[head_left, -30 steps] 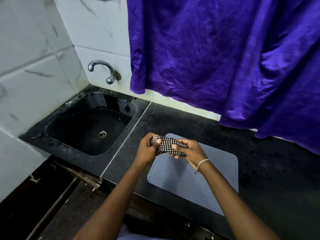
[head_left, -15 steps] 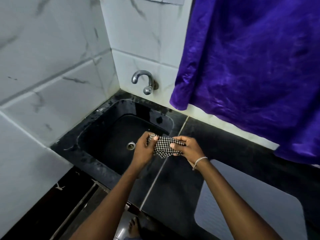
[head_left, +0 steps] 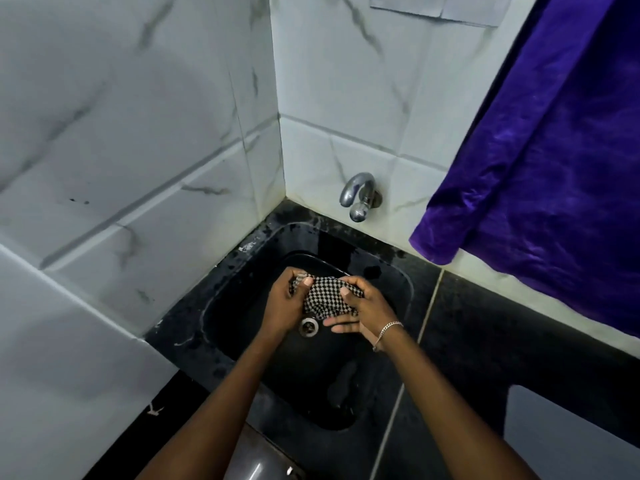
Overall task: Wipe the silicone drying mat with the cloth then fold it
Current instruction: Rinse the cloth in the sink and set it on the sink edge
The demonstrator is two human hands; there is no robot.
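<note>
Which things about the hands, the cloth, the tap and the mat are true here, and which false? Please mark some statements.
1. The left hand and the right hand both grip the checkered cloth over the sink. True.
2. Water runs from the tap. False: no stream shows.
3. The checkered cloth lies on the grey mat. False: the mat lies apart, at the right.
4. A bracelet sits on the right wrist. True.

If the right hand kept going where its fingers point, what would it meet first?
Likely the left hand, gripping the same cloth over the sink; depth is unclear.
</note>
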